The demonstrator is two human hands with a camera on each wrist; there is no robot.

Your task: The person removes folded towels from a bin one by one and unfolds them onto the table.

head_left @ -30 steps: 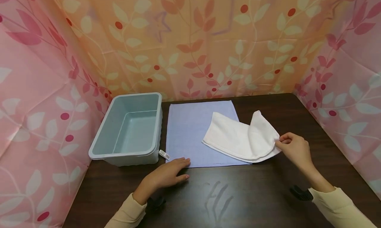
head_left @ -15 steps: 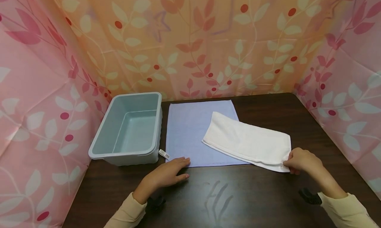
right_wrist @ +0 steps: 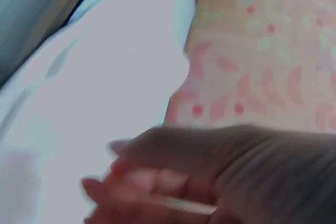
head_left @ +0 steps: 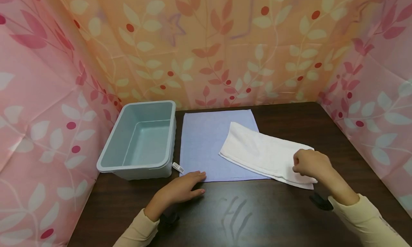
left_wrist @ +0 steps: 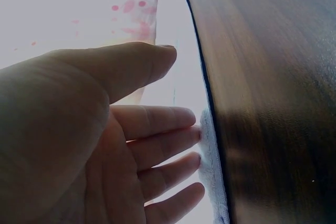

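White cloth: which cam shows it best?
Head: the white cloth shows nearly whole, only partly covered by the right hand. Right wrist catches a blurred, washed-out part; left wrist shows none I can make out.

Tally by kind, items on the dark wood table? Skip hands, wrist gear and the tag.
Cloths: 2 (pale lavender rectangular cloth, folded white cloth)
Bins: 1 (grey-blue rectangular plastic bin)
Total: 3

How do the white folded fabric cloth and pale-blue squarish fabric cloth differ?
The white folded fabric cloth forms a long strip; the pale-blue squarish fabric cloth is broader. The white cloth lies askew, partly on top; the pale-blue cloth lies flat underneath. Both look plain-coloured.
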